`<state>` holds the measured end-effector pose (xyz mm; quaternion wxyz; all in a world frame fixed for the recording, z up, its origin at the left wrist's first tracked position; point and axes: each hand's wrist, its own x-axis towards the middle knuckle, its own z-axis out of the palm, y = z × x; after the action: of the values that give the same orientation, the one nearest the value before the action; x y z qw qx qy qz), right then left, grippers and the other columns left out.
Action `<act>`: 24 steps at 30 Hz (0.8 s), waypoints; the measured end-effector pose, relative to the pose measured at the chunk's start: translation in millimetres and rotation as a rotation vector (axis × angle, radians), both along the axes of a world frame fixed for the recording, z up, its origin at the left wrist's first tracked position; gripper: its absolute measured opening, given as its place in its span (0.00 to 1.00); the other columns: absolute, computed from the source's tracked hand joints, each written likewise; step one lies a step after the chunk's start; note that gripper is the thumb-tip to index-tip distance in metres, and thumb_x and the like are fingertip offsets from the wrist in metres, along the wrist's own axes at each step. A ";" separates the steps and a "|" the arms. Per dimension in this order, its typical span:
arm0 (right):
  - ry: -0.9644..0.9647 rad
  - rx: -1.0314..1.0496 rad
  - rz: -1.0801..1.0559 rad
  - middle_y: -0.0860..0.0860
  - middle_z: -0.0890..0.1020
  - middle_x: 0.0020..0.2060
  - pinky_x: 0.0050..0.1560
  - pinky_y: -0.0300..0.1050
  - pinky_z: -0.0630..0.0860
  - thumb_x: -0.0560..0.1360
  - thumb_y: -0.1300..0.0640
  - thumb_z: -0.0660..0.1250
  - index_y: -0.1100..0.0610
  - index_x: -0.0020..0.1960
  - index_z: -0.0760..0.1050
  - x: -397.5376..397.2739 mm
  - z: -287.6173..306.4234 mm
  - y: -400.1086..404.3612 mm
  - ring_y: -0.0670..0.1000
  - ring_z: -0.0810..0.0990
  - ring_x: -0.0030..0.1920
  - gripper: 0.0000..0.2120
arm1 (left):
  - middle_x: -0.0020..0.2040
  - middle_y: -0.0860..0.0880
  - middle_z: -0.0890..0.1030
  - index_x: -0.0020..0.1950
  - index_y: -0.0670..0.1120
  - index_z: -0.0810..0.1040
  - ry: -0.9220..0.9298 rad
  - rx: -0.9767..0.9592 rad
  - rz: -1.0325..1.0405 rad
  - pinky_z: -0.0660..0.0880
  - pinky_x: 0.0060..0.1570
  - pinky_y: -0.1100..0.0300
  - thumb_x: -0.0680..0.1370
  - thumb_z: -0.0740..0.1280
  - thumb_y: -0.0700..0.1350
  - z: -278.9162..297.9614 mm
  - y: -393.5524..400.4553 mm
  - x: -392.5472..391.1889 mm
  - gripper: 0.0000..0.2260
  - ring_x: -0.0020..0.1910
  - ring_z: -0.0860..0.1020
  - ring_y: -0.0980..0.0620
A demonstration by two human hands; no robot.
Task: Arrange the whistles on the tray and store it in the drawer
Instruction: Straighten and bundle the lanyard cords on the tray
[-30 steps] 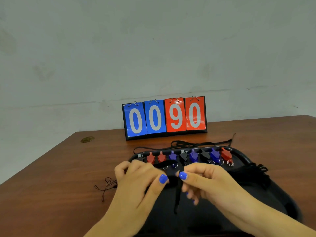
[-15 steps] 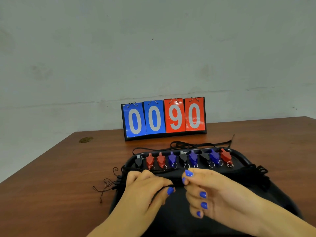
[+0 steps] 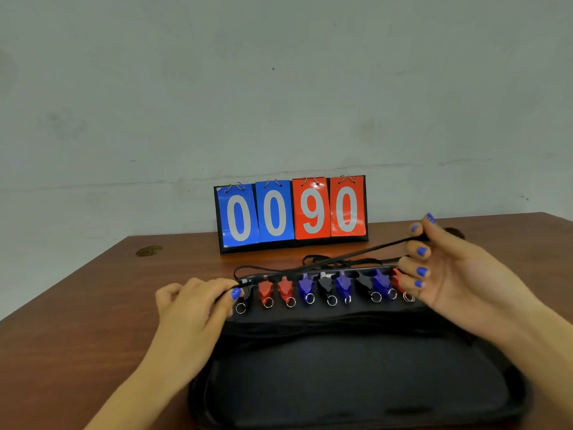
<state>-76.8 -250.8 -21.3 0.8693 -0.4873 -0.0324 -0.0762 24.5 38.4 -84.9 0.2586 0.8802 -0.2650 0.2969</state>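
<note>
A black tray [image 3: 356, 383] lies on the wooden table in front of me. Along its far edge stands a row of several whistles, red [image 3: 266, 290], blue [image 3: 305, 287] and black [image 3: 325, 285], each with a metal ring. A black lanyard cord [image 3: 341, 257] is stretched taut above the row. My left hand [image 3: 198, 301] pinches one end by the leftmost black whistle [image 3: 245, 294]. My right hand [image 3: 449, 274] is raised at the right end of the row, holding the other end; it hides part of the last red whistle.
A flip scoreboard [image 3: 291, 212] reading 0090 stands at the back of the table [image 3: 93, 305] against the wall. More black cords [image 3: 313, 259] lie behind the tray. A round metal cap [image 3: 148, 250] sits in the table top at the far left.
My hands have moved apart from the tray's middle. The right hand rose to the upper right and the left went to the row's left end, pulling the cord taut between them.
</note>
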 end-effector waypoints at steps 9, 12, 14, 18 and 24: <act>0.034 0.080 -0.202 0.44 0.68 0.22 0.20 0.35 0.66 0.62 0.49 0.70 0.52 0.33 0.73 5.5 0.6 -45.6 0.44 0.65 0.21 0.08 | 0.30 0.56 0.78 0.43 0.66 0.70 -0.003 -0.077 0.073 0.52 0.46 0.61 0.78 0.62 0.45 10.7 15.5 5.5 0.13 0.43 0.74 0.62; 0.121 0.004 -0.244 0.44 0.69 0.22 0.20 0.35 0.66 0.55 0.51 0.73 0.52 0.32 0.73 2.8 -0.6 -59.8 0.44 0.65 0.20 0.11 | 0.30 0.56 0.78 0.40 0.63 0.72 0.006 -0.088 0.049 0.51 0.45 0.62 0.78 0.58 0.54 11.2 19.3 6.5 0.08 0.44 0.73 0.63; 0.245 -0.145 -0.278 0.45 0.69 0.22 0.19 0.35 0.65 0.64 0.52 0.71 0.53 0.35 0.73 1.0 -3.3 -68.6 0.44 0.64 0.20 0.08 | 0.31 0.56 0.78 0.45 0.63 0.74 0.001 -0.054 0.041 0.52 0.45 0.62 0.74 0.52 0.60 9.8 20.1 7.4 0.12 0.47 0.71 0.64; 0.453 -0.566 -0.328 0.47 0.73 0.25 0.22 0.37 0.64 0.78 0.56 0.61 0.57 0.48 0.78 1.0 -10.7 -86.5 0.44 0.66 0.22 0.08 | 0.45 0.72 0.74 0.37 0.63 0.75 0.013 0.039 0.019 0.52 0.45 0.60 0.71 0.49 0.61 8.3 19.6 8.9 0.15 0.48 0.69 0.66; 0.589 -1.010 -0.242 0.52 0.78 0.28 0.24 0.37 0.60 0.75 0.61 0.65 0.62 0.47 0.80 -1.7 -14.8 -90.7 0.47 0.69 0.23 0.06 | 0.36 0.59 0.77 0.38 0.65 0.73 0.034 0.226 0.033 0.52 0.47 0.60 0.70 0.46 0.62 -2.3 25.4 16.4 0.16 0.45 0.68 0.66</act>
<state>-78.4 -341.5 -36.1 0.4874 -0.8413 0.2335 -0.0117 40.9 63.7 -87.3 0.1572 0.9129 -0.2779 0.2541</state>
